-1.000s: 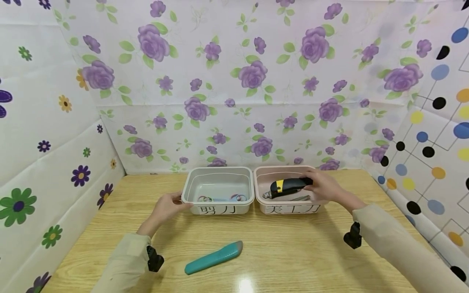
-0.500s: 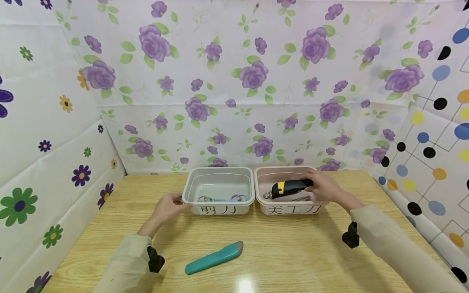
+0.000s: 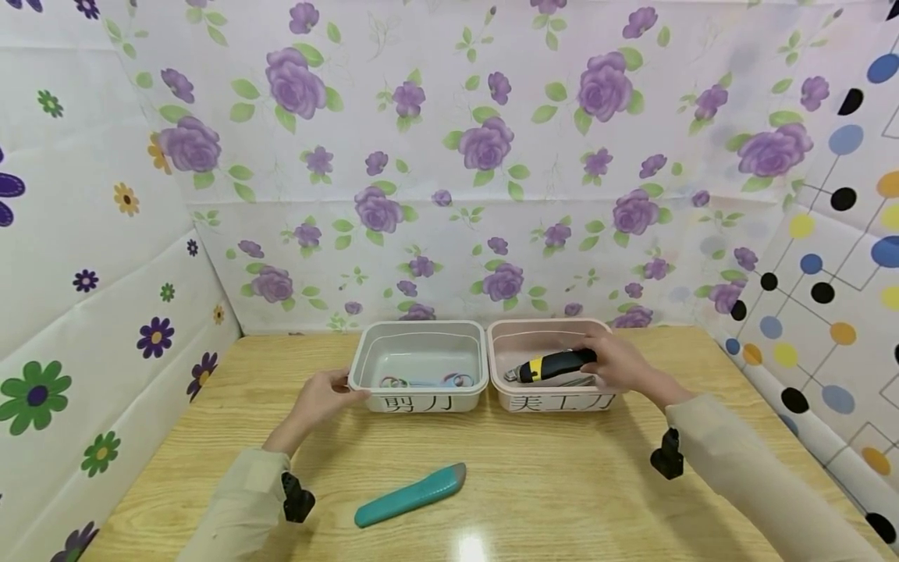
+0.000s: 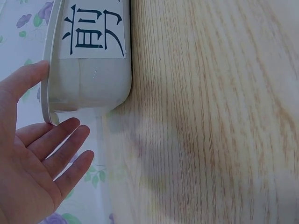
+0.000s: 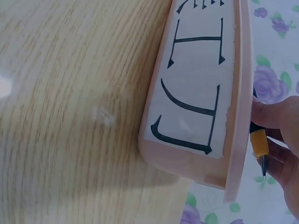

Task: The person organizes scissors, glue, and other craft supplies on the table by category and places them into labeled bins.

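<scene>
My right hand [image 3: 620,361] holds a black utility knife [image 3: 565,364] with a yellow band, its metal nose pointing left, low inside the pink bin [image 3: 562,323]. In the right wrist view, a yellow piece [image 5: 259,143] with a thin metal tip shows beyond the rim by the fingers. At the left end of the grey bin [image 3: 421,324], my left hand [image 3: 325,396] rests its thumb on the rim, fingers loosely spread around the corner. Scissors [image 3: 456,379] lie in the grey bin. A thin metallic item [image 3: 577,382] lies under the knife in the pink bin.
A teal utility knife [image 3: 410,495] with a grey end lies on the wooden table [image 3: 548,484] in front of the bins. Both bins stand side by side near the flowered back cloth [image 3: 435,257], with printed paper labels on their fronts.
My right hand has lowered the black utility knife slightly in the pink bin, its held end coming down most. The left hand, the bins and the teal knife stay where they were.
</scene>
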Demonstrator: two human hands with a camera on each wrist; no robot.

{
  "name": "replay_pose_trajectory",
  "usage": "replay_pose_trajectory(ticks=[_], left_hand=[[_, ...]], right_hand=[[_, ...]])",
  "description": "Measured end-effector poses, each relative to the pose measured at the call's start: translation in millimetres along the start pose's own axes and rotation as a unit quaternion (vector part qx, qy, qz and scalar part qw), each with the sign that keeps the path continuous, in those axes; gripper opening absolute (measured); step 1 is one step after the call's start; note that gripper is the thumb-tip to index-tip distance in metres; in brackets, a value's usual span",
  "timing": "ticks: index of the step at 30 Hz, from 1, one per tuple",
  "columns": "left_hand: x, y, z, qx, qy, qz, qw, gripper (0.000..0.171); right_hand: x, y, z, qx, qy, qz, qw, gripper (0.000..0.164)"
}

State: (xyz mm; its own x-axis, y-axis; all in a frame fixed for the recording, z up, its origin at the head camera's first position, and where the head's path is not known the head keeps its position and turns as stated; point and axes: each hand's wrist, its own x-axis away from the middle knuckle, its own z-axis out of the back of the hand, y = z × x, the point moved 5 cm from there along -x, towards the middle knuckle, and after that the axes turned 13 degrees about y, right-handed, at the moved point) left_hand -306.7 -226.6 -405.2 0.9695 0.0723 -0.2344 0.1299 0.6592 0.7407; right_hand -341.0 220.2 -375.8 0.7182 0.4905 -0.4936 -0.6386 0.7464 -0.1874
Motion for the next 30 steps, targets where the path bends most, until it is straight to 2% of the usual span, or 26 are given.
replay_pose_trajectory(ticks=[7,20,22,30], left_hand=[[-1.1,2.8,1.2,0.008,-0.003,-0.011,0.9999,0.058],[1.4,0.6,1.0,0.005,-0.004,-0.002,1.0000,0.058],[1.7,0.6,1.1,0.007,-0.002,0.001,1.0000,0.057],[0.7,-0.3,0.9,0.009,-0.002,-0.005,0.9999,0.056]], right_hand=[[1.1,1.1,-4.6,0.008,-0.009,-0.017,1.000,0.032],[-2.0,-2.6,-10.6,0.008,-0.013,-0.020,1.000,0.030],[-3.4,-3.5,-10.2,-0.008,-0.009,-0.021,1.000,0.029],[-7.9,-5.7,-5.4,-0.029,0.001,0.002,1.000,0.032]])
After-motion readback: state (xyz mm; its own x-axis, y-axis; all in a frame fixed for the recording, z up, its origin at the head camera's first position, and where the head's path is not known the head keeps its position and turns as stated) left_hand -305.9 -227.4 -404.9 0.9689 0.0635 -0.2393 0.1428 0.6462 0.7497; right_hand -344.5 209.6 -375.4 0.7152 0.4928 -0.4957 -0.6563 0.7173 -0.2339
